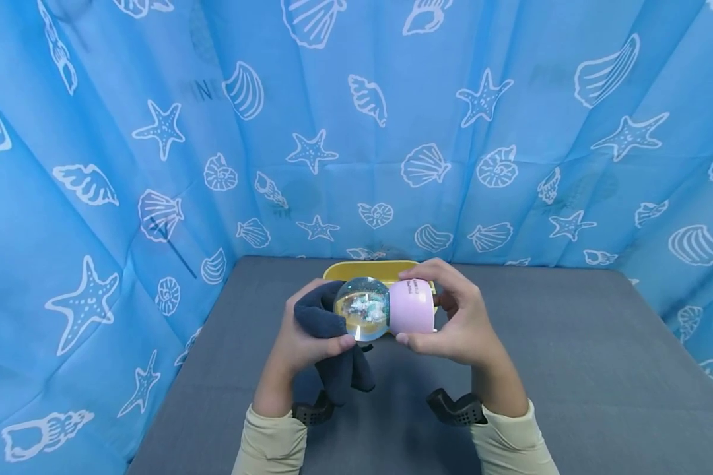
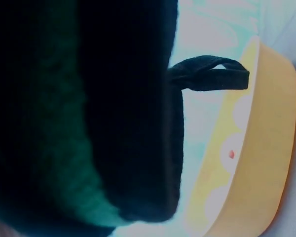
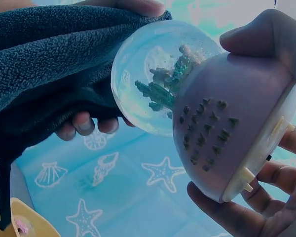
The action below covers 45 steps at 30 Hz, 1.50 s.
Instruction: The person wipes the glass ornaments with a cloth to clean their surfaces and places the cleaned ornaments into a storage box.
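Observation:
A snow globe [image 1: 364, 309] with a clear ball and a pink lettered base [image 3: 222, 128] lies on its side in the air between both hands. My right hand [image 1: 460, 316] grips the base, thumb on one side and fingers on the other. In my left hand [image 1: 305, 340] is a dark towel [image 3: 54, 64] with a hanging loop [image 3: 4, 192], bunched up against the glass ball. Green and white figures with glitter show inside the ball. Dark cloth fills most of the left wrist view.
Behind the hands, a yellow container [image 1: 356, 269] stands on the grey table [image 1: 570, 343], partly hidden by the globe. A blue curtain [image 1: 344, 119] with white shell and starfish prints hangs around the back and sides. Black straps with camera mounts [image 1: 454, 408] sit at the wrists.

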{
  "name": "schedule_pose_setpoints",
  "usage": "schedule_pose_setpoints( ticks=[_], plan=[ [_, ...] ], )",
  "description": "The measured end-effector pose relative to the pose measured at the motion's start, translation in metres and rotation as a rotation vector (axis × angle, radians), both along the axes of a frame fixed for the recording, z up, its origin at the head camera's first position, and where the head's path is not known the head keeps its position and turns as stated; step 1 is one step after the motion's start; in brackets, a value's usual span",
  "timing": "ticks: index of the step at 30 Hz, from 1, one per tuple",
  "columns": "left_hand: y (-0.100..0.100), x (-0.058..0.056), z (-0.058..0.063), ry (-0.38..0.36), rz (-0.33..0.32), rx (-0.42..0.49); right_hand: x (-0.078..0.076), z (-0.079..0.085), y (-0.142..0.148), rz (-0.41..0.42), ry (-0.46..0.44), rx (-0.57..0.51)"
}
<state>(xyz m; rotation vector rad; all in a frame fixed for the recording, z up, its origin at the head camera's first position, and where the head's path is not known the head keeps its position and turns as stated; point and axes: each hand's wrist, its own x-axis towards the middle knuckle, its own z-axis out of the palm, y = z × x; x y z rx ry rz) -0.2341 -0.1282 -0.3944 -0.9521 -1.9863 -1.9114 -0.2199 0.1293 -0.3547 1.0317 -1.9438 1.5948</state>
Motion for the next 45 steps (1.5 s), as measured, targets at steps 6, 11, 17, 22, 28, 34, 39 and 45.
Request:
schedule_pose_setpoints(
  ticks=[6, 11, 17, 22, 28, 34, 39, 45],
  plan=[
    [0.002, 0.002, 0.003, 0.022, -0.038, -0.002, 0.000, -0.001, -0.001, 0.032, -0.010, 0.006],
    [0.003, 0.004, 0.004, 0.050, -0.095, 0.006, 0.002, -0.001, -0.002, 0.053, -0.034, 0.025],
    [0.004, 0.007, 0.009, 0.051, -0.118, 0.002, 0.002, 0.000, -0.003, 0.093, -0.074, 0.047],
    [0.005, 0.009, 0.011, 0.054, -0.123, -0.010, 0.001, -0.002, -0.003, 0.125, -0.111, 0.057],
    [0.004, 0.008, 0.011, 0.046, -0.115, -0.002, 0.011, 0.007, -0.010, 0.075, -0.149, 0.094],
    [0.005, 0.008, 0.010, 0.035, -0.122, 0.006, 0.019, 0.013, -0.011, -0.050, -0.087, 0.196],
    [0.006, 0.007, 0.010, 0.017, -0.133, -0.010, 0.019, 0.013, -0.009, -0.103, 0.026, 0.285],
    [0.007, 0.006, 0.007, 0.007, -0.124, -0.009, 0.017, 0.013, -0.009, -0.103, 0.080, 0.305]
  ],
)
